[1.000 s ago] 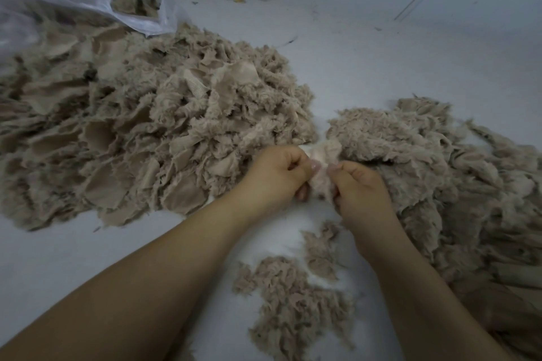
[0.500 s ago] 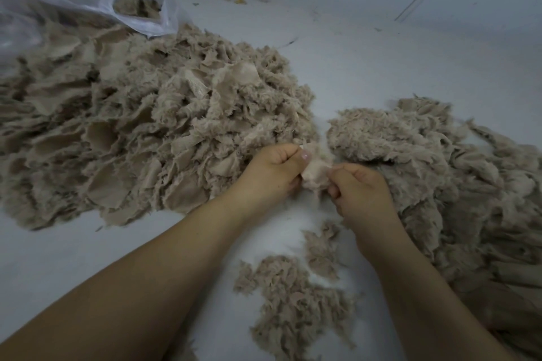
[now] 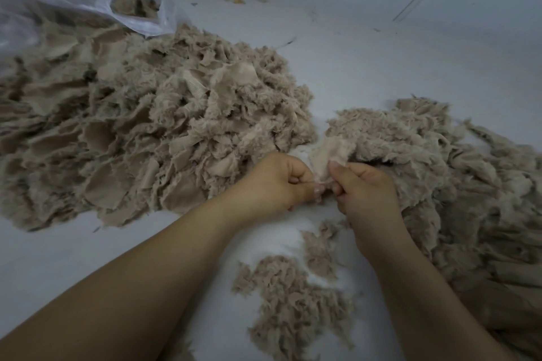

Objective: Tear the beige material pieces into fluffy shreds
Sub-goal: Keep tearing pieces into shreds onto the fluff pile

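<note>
Nearest the camera, a small scatter of fluffy beige shreds (image 3: 296, 299) lies on the pale grey-white work surface (image 3: 381, 67) between two bare forearms. Just beyond it, the left hand (image 3: 278, 182) and right hand (image 3: 363, 184) meet almost knuckle to knuckle, fingers curled, each pinching the lower edge of one pale beige fleecy fabric piece (image 3: 328, 155). The piece rises up and away from the fingertips, so the tear would likely run away from the body as the hands part sideways; neither hand is clearly nearer. Behind, a large heap of torn beige fabric pieces (image 3: 132, 132) spreads left, a second beige heap (image 3: 440, 170) right, and a translucent white plastic bag (image 3: 96, 0) lies farthest off.
</note>
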`<state>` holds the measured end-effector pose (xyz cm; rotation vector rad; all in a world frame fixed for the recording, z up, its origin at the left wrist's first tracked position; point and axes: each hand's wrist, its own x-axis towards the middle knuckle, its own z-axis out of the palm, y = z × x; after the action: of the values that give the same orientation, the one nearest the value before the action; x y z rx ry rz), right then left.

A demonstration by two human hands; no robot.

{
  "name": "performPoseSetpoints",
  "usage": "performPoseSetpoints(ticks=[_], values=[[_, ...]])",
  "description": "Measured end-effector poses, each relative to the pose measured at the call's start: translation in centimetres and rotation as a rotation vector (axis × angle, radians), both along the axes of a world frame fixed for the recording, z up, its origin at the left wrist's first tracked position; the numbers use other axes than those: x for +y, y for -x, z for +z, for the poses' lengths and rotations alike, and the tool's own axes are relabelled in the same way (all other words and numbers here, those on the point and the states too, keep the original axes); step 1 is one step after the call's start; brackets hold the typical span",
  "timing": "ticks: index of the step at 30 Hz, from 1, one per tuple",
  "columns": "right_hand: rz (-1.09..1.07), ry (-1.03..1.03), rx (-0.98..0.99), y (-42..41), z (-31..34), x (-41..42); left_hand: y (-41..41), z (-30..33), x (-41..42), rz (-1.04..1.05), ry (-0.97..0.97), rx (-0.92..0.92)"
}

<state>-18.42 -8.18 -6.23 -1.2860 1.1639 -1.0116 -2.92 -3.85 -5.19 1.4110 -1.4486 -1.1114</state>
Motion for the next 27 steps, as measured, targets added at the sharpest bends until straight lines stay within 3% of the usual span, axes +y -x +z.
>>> performPoseSetpoints(ticks=[9,12,16,22,25,27], values=[[-0.003,0.008,0.027,0.0,-0.1,0.1,-1.4,0.8,0.4,-0.192,-0.029,0.013],[0.016,0.013,-0.006,0.0,0.0,0.2,-0.5,0.5,0.2,-0.022,0.010,0.056],[0.046,-0.026,-0.066,0.1,0.1,0.3,1.4,-0.2,-0.1,0.107,0.067,-0.106],[0.008,0.019,0.013,0.0,-0.3,-0.1,0.5,-0.4,0.2,0.013,0.000,0.038],[-0.004,0.022,0.034,-0.3,-0.6,-0.1,-0.6,-0.1,0.5,-0.100,-0.015,-0.012],[-0.030,0.026,0.039,-0.2,-0.6,-0.1,-1.3,0.3,0.7,-0.283,-0.057,-0.106]])
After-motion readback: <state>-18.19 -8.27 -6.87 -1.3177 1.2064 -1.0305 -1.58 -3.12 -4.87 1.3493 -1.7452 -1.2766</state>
